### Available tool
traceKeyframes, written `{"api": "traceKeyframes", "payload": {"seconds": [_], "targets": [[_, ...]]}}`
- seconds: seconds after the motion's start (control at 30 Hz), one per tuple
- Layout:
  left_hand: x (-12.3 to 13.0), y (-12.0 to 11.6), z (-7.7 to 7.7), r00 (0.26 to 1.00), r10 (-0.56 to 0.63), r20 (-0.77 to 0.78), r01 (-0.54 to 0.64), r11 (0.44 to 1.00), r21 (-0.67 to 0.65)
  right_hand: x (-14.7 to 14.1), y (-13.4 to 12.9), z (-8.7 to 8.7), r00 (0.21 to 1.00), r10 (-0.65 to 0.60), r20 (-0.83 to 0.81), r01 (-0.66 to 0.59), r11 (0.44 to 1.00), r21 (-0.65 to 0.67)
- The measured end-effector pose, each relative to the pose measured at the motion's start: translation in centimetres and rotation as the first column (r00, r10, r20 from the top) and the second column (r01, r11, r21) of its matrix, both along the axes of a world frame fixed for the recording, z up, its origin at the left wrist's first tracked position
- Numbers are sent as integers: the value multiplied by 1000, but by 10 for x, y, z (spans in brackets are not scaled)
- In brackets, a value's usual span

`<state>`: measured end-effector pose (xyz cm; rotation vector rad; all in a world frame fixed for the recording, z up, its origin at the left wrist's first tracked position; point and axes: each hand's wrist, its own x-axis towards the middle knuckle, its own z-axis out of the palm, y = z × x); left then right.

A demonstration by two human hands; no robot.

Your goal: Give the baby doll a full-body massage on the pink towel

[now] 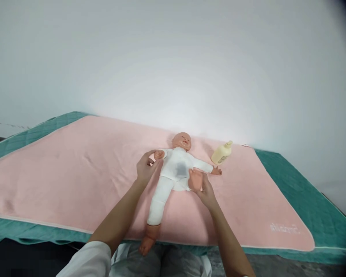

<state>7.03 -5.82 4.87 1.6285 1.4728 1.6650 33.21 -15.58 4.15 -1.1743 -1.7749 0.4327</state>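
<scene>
A baby doll (175,163) with a white cloth body lies on its back on the pink mat, its head away from me. My left hand (145,166) is closed round the doll's hand on the left side. My right hand (207,191) grips one of the doll's feet, lifted and bent up over the lower body, its sole facing me. The other leg lies straight, and its foot hangs over the mat's near edge. The doll's other arm is stretched out to the right. A grey patch shows on its belly.
A pale yellow pump bottle (221,154) stands tilted or leaning in view, right of the doll. The pink mat (75,165) lies over a green quilted cover (302,181). A pale wall (173,61) rises behind.
</scene>
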Motion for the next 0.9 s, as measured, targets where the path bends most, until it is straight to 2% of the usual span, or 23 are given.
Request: {"api": "traceKeyframes", "payload": {"seconds": [0.07,0.17,0.3,0.47,0.67,0.9], "targets": [[5,-3,-5,988,-53,-146,71,990,122,-6,16,2,995,-14,-99,12,1000,-25],[5,0,-14,934,-159,-319,263,911,316,-16,38,7,978,-48,-205,24,993,-116],[3,1,-15,851,-262,-454,455,801,390,-24,62,8,978,-81,-191,39,976,-214],[9,-3,-7,773,-406,-487,597,726,342,-27,78,-3,972,-140,-190,107,979,-173],[13,2,-11,638,-648,-417,751,644,147,-31,83,-6,947,-201,-249,146,964,-223],[16,6,-16,620,-693,-368,762,644,71,-35,88,-5,960,-221,-170,180,957,-226]]}}
